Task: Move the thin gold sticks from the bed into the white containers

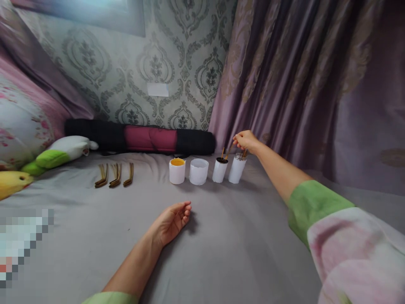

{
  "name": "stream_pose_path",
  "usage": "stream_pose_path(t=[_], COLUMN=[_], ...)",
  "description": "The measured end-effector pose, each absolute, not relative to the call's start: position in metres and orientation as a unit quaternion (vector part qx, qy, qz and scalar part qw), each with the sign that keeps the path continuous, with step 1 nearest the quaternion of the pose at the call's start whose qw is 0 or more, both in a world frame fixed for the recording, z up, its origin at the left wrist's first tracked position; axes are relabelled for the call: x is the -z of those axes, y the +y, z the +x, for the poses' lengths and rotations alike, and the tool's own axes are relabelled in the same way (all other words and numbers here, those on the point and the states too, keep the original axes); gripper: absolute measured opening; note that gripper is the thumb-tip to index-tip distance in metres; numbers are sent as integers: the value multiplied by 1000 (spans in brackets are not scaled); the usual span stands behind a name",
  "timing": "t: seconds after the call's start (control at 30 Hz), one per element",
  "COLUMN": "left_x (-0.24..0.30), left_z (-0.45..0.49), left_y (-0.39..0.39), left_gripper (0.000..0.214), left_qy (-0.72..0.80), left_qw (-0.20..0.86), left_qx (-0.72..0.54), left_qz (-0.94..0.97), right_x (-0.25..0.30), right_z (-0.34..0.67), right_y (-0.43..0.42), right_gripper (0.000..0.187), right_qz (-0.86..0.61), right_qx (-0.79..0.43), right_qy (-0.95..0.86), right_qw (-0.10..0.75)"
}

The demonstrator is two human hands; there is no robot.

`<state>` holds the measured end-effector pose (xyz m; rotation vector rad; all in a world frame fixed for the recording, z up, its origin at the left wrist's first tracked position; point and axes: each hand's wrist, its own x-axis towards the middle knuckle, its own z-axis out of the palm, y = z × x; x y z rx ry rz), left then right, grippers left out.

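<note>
Head camera view on my remote feed shows two bare hands over a smooth grey cloth sheet (240, 240), and I take the slim white cylinder with a dark-filled mouth (219, 173) as my landmark. Just above its mouth and to the right, I see the right hand (247, 141), thumb and fingertips pressed together, apparently pinching a thin, straight brown stick (230, 150). That stick is what I watch: its long axis slants, the upper end leaning right into the fingertips, the lower end pointing down-left at the landmark's mouth, though I cannot tell whether it sits inside or just over the rim. Another short brown stick (222, 152) stands nearly upright in the same mouth. The left hand (172, 223) lies nearer to me and left of the landmark, well apart from it, fingers loosely curled and holding nothing that I can see; the right hand is clearly the nearer one. Just right of the landmark, a taller white cylinder with a glassy rim (236, 171) holds more brown sticks (244, 153). Just left of it sits a wide translucent white tub (198, 174), then a short white pot with a yellow inside (177, 173); well farther left lie three groups of bent brown strips (116, 177).
</note>
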<state>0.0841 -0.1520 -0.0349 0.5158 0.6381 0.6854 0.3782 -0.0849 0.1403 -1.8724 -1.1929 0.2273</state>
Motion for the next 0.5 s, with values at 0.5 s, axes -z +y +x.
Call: stream_pose_path(t=[0.5], left_x=[37], left_z=[84], left_y=[-150], left_gripper=[13], left_qy=[291], left_qw=[868], left_qx=[-324], left_qz=[241], right_x=[-120], right_z=[375], right_y=[-74], right_gripper=[15], right_qz=[-755], right_qx=[-138], right_qy=[-516], right_qw=[381])
